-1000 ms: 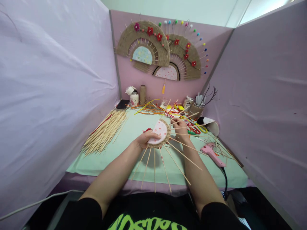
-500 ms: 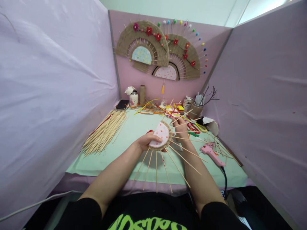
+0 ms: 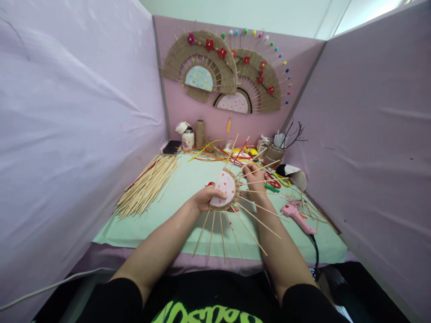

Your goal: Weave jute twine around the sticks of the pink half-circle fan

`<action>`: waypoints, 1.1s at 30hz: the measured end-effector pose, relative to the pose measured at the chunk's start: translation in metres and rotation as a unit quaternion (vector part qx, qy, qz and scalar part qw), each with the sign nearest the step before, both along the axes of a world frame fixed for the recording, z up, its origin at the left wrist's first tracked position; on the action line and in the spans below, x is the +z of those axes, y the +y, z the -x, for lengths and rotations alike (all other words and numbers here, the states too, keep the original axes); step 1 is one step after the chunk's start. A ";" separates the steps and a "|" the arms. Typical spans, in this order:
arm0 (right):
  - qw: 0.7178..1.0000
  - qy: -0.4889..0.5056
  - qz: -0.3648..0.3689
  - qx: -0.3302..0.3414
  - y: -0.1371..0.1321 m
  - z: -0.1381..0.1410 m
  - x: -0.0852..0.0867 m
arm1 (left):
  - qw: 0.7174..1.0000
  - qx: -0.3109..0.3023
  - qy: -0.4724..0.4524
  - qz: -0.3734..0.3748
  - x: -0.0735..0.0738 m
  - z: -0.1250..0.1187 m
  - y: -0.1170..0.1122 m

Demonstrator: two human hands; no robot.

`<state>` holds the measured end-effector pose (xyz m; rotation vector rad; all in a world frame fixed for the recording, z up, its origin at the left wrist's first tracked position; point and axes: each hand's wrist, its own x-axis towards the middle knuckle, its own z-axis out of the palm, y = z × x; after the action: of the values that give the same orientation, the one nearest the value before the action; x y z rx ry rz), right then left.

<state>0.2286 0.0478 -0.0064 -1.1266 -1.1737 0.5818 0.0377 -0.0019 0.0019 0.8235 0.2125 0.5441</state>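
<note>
My left hand [image 3: 205,198] grips a small half-round fan piece [image 3: 226,188]: a pink dotted centre edged with woven twine, with several thin wooden sticks [image 3: 249,223] fanning out from it. The piece is held above the pale green mat [image 3: 158,220]. My right hand [image 3: 255,176] is closed in a pinch at the fan's upper right edge, among the sticks there. What its fingertips hold is too small to make out.
A heap of bamboo sticks [image 3: 148,185] lies at the left. A pink glue gun [image 3: 296,216] lies at the right. Coloured strips [image 3: 215,152], a bottle [image 3: 187,138], a twine spool [image 3: 200,132] and a tool cup [image 3: 273,154] stand behind. Two finished fans [image 3: 229,72] hang on the back wall.
The fan piece has turned a little in my left hand, so its sticks swing round. My right hand has shifted slightly up along the fan's edge.
</note>
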 end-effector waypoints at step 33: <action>0.937 0.307 -0.030 0.165 -0.009 -0.042 0.019 | 0.995 -0.032 0.023 0.096 -0.008 0.005 0.018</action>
<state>0.2702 0.0384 0.0128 -0.6164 -0.8212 1.0607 0.0330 0.0164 -0.0063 0.6547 0.2756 0.4383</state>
